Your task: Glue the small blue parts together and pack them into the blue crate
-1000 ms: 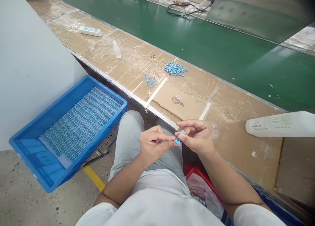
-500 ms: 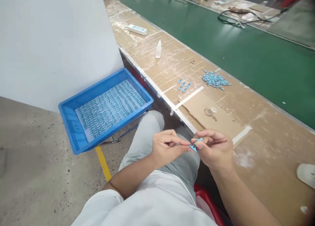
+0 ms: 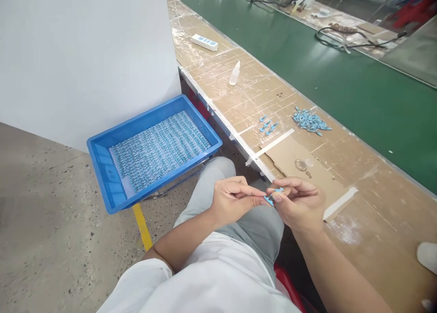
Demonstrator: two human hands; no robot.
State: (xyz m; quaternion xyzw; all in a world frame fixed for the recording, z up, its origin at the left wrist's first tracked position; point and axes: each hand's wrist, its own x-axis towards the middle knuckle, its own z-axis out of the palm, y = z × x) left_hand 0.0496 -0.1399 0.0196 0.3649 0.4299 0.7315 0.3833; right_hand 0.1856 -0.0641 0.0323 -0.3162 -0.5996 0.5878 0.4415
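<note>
Your view swung left; hands stayed put over lap (image 3: 254,229). Left hand (image 3: 232,200) and right hand (image 3: 301,207) both pinch tiny blue part (image 3: 273,197) between fingertips. Likely light, stiff, droppable: grip its ends.

Open bench (image 3: 368,176) beyond right hand (image 3: 300,204); blue pile (image 3: 309,121), small cluster (image 3: 268,125), perhaps clear cap (image 3: 302,164) in way; tray (image 3: 136,121) blocks left.

No lettering can be read anywhere (the power strip (image 3: 204,42) and blue tray (image 3: 102,167) show none legible).
</note>
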